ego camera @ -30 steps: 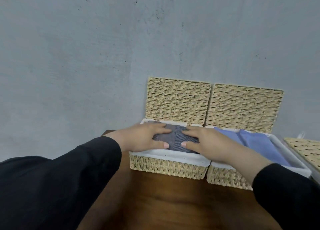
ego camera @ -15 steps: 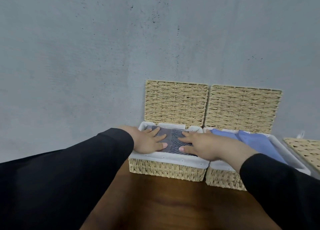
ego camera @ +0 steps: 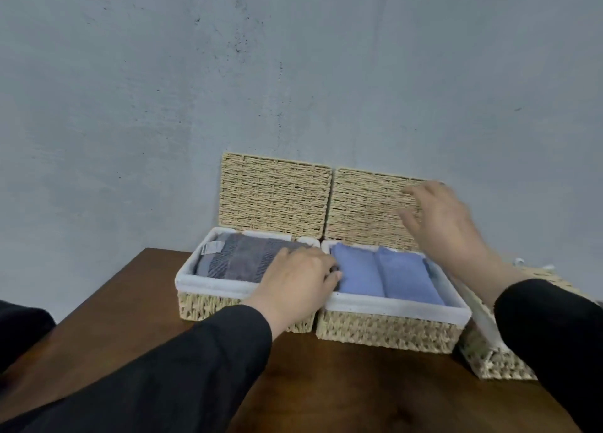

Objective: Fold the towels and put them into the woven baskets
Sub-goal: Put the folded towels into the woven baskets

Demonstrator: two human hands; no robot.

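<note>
A dark brown wooden desk (ego camera: 137, 308) stands against a grey wall. Directly on it, at the back, sit three pale woven baskets with white cloth liners: the left basket (ego camera: 208, 312), the middle basket (ego camera: 388, 334) touching it, and a third basket (ego camera: 499, 364) at the right edge, partly hidden.

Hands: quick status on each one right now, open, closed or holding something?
Left hand: open, resting at the grey striped folded towel, holding nothing.
Right hand: open, fingers spread before the raised woven basket lid; contact unclear.

R hand (ego camera: 443, 227) off grey towel (ego camera: 241, 259), up to lid (ego camera: 368, 204), L hand (ego camera: 300, 282) shifted right
</note>
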